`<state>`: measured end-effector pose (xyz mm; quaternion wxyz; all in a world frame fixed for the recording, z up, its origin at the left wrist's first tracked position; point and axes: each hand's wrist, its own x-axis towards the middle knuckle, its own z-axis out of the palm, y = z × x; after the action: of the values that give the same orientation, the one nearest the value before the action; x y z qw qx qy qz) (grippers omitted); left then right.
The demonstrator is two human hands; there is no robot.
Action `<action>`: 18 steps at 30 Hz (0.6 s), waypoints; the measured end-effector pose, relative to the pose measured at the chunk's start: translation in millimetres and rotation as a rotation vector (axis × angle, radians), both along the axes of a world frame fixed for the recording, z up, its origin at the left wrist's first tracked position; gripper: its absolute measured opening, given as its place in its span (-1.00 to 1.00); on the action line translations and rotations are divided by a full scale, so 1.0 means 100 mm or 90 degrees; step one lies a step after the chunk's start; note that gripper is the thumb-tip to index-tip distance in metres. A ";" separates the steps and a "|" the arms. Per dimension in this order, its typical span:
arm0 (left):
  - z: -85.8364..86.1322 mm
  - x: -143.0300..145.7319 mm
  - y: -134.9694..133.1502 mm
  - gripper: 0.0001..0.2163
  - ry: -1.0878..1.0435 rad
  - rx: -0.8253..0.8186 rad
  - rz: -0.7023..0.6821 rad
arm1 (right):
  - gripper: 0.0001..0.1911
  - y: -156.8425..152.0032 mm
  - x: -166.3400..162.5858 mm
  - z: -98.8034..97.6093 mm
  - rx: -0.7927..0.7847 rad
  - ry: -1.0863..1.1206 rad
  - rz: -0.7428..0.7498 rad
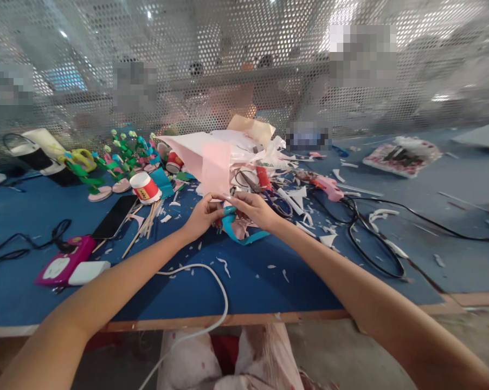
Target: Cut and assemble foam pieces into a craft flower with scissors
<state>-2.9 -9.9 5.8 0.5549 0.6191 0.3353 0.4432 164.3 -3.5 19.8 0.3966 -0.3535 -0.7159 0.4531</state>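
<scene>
At the middle of a blue work table [248, 281], two bare hands meet over a teal foam strip [233, 223]. Left hand [204, 215] pinches the strip's curled upper end with fingertips pressed together; right hand [255, 208] pinches the same end from the other side, fingers touching the left hand's. Just beyond them stands a pink paper sheet [216, 165] amid white paper scraps. Scissors [264, 192] lie just right of the hands. Far left, a red-banded paper cup [146, 187] lies beside a black phone [114, 216].
</scene>
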 end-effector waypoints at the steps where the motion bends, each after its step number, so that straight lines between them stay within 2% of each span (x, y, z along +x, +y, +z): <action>1: 0.00 0.00 0.00 -0.61 0.000 0.002 -0.003 | -0.57 0.00 0.00 0.00 -0.017 0.009 0.000; 6: 0.01 0.01 -0.01 -0.61 0.005 0.005 -0.003 | -0.54 0.03 -0.03 0.00 -0.165 0.021 -0.022; 8: 0.02 0.01 -0.02 -0.60 0.012 -0.001 0.003 | -0.54 0.03 -0.04 0.01 -0.196 0.015 -0.006; 13: 0.03 0.02 -0.03 -0.58 0.008 -0.007 0.018 | -0.57 0.00 -0.03 0.05 -0.194 0.037 0.033; 18: 0.03 0.03 -0.03 -0.58 0.010 0.001 0.015 | -0.56 -0.01 -0.01 0.07 -0.178 0.033 0.020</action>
<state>0.0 -13.4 9.0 0.5463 0.6189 0.3470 0.4451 162.9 -4.2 26.6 0.3544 -0.3821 -0.6410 0.5635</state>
